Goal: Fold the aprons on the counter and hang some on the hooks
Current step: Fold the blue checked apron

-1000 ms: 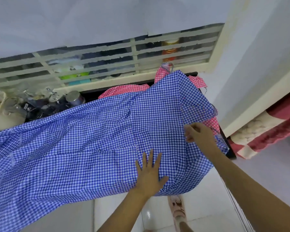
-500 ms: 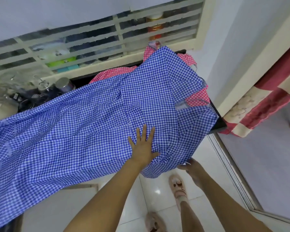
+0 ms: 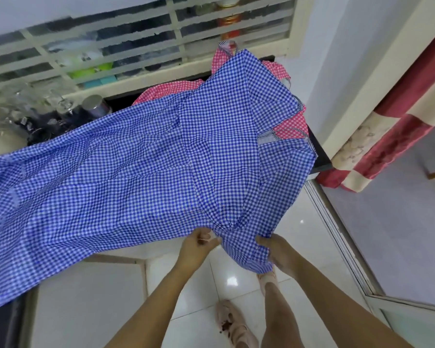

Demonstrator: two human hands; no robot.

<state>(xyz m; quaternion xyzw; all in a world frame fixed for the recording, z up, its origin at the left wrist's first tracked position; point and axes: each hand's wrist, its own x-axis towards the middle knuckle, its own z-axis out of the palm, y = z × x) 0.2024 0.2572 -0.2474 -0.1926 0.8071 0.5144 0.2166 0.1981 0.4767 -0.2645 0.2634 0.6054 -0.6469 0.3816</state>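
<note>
One red apron (image 3: 290, 124) under blue apron (image 3: 136, 172)

A single camera worn on the person's head looks forward and steeply down over the near edge of the counter (image 3: 322, 156). It sits close. The left hand (image 3: 196, 247) and right hand (image 3: 276, 252) enter from the bottom edge on bare forearms and meet low in the middle of the frame, at the hanging hem of the blue checked apron (image 3: 136, 172) that covers most of the counter. The wide lens bends straight lines, so the window grille (image 3: 136, 41) along the counter's far edge curves across the top. The counter's right end lies right of centre, with a curtain (image 3: 397, 136) beyond it. Below the hands the view takes in the tiled floor (image 3: 236, 280) and the person's feet (image 3: 234, 325).
</note>
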